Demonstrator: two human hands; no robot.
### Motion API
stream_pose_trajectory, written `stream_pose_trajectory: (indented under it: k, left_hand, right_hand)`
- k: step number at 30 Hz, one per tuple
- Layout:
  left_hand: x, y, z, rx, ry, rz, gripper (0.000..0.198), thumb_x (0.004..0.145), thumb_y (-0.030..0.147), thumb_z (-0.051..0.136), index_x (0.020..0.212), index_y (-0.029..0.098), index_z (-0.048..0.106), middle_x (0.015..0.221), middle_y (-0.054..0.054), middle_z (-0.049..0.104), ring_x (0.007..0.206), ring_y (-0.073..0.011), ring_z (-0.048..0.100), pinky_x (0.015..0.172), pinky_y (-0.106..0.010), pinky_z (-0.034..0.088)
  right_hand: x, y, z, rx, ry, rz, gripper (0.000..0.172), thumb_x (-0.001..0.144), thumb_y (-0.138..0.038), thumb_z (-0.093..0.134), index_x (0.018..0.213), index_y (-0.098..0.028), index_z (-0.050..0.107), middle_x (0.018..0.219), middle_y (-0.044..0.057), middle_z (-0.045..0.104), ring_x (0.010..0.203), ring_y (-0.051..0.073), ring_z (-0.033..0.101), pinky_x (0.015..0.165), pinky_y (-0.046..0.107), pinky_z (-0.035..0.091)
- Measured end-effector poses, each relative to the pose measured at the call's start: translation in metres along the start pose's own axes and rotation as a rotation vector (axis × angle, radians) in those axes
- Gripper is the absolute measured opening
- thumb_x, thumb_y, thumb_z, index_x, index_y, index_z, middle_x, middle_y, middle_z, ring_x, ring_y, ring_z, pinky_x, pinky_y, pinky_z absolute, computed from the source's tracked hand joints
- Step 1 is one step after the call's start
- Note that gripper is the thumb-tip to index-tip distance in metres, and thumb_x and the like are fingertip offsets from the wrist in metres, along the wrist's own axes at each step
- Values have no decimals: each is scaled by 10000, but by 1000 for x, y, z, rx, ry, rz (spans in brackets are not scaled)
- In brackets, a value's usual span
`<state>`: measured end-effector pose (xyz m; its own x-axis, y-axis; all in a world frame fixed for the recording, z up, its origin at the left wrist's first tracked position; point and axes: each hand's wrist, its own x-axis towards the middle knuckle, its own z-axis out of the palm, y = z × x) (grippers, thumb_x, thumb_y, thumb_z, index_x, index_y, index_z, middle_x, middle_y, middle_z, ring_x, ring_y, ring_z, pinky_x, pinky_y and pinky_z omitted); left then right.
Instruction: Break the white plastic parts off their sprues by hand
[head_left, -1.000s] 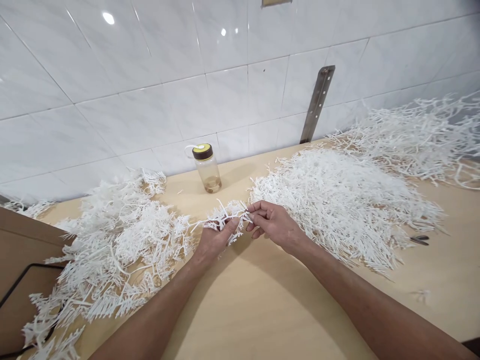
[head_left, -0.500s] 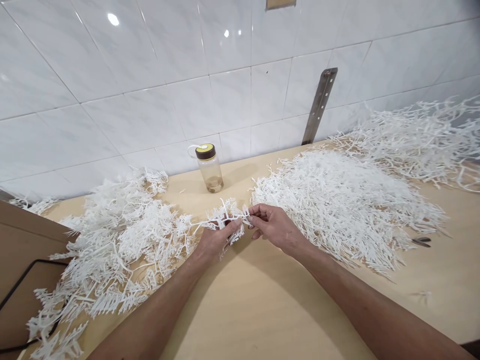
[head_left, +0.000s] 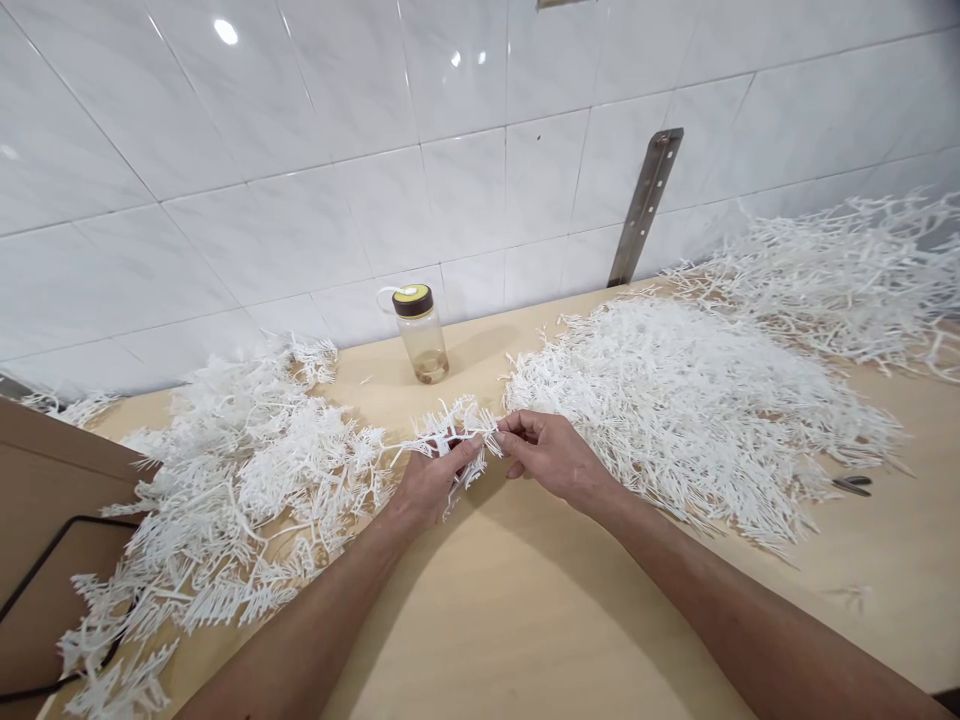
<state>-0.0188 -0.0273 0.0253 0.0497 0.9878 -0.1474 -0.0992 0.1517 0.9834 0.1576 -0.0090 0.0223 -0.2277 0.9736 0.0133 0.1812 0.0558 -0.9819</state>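
Observation:
A white branching plastic sprig (head_left: 454, 418) is held over the middle of the table. My left hand (head_left: 431, 485) is closed around it, with the thumb pressing on its stem. My right hand (head_left: 551, 455) pinches the sprig's right end between thumb and fingertips; part of that grip is hidden. To the left lies a loose heap of similar white branched pieces (head_left: 270, 480). A dense pile of thin white sprigs (head_left: 697, 410) spreads out to the right of my right hand.
Behind the hands stands a clear bottle (head_left: 424, 340) with a dark and yellow lid. A metal bracket (head_left: 645, 210) leans on the tiled wall. More white branches (head_left: 847, 270) lie at the back right. A small dark tool (head_left: 853, 485) pokes from the right pile. A brown box (head_left: 60, 500) is at the left.
The view has shifted very slightly. Both hands stay almost in place, with the sprig's right end still in my right fingertips.

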Motion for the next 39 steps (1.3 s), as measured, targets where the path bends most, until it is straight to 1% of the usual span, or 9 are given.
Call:
stream_pose_trajectory:
  k: [5, 12, 16, 19, 22, 26, 31, 35, 39]
  left_hand:
    - [-3, 7, 1, 163, 41, 36, 338, 712, 462, 804, 801, 144, 735, 790, -64, 702, 757, -214, 602, 738, -342, 447]
    - [-2, 8, 2, 139, 1, 77, 350, 701, 424, 812, 919, 155, 758, 990, -103, 737, 969, -283, 633, 865, -380, 456]
    - [-4, 10, 2, 167, 29, 48, 311, 687, 420, 823, 836, 156, 754, 881, -86, 727, 862, -249, 622, 805, -362, 452]
    - [-4, 10, 3, 92, 7, -21, 291, 665, 412, 834, 742, 151, 732, 782, -65, 700, 753, -207, 597, 722, -331, 449]
    - [-4, 10, 4, 19, -18, -62, 302, 641, 402, 846, 755, 148, 729, 762, -51, 684, 716, -186, 584, 677, -308, 440]
    - [-6, 14, 7, 48, -9, -38, 317, 632, 392, 849, 786, 143, 729, 765, -54, 679, 708, -183, 571, 663, -306, 429]
    - [-10, 20, 9, 108, 11, 8, 304, 635, 419, 842, 693, 161, 691, 690, -31, 651, 701, -186, 561, 680, -319, 432]
    - [-7, 14, 6, 75, 4, -42, 311, 638, 421, 842, 735, 153, 718, 718, -51, 679, 753, -218, 600, 706, -337, 452]
    - [-3, 9, 3, 18, -26, -65, 345, 629, 423, 850, 810, 150, 740, 813, -74, 711, 804, -240, 623, 721, -344, 463]
  right_hand:
    - [0, 0, 1, -19, -1, -21, 122, 799, -309, 625, 820, -189, 627, 800, 19, 609, 713, 157, 605, 585, 297, 622]
    - [-4, -5, 0, -25, -21, -16, 139, 802, -316, 624, 826, -181, 644, 843, 36, 649, 720, 166, 627, 602, 307, 619]
    - [-2, -3, 0, -29, 15, -26, 118, 771, -297, 642, 813, -187, 632, 807, 30, 637, 710, 170, 625, 581, 299, 604]
    - [-1, 0, 1, -109, 61, -51, 88, 771, -262, 620, 818, -190, 640, 792, 34, 659, 697, 174, 631, 593, 302, 584]
    - [0, 2, 2, -190, 89, -99, 92, 792, -247, 581, 817, -192, 650, 790, 35, 673, 708, 180, 637, 623, 311, 567]
    - [-2, 2, 4, -251, 123, -142, 99, 804, -235, 561, 844, -195, 642, 800, 32, 683, 739, 185, 641, 649, 313, 535]
    - [-4, 1, 4, -346, 133, -190, 45, 782, -196, 560, 758, -203, 597, 741, 2, 667, 672, 159, 590, 598, 287, 460]
    - [-4, 1, 3, -292, 106, -200, 22, 774, -218, 595, 760, -202, 592, 713, -8, 644, 652, 148, 570, 586, 281, 454]
    - [-2, -1, 0, -109, 35, -151, 110, 751, -259, 663, 819, -189, 610, 783, 14, 648, 688, 151, 598, 613, 287, 508]
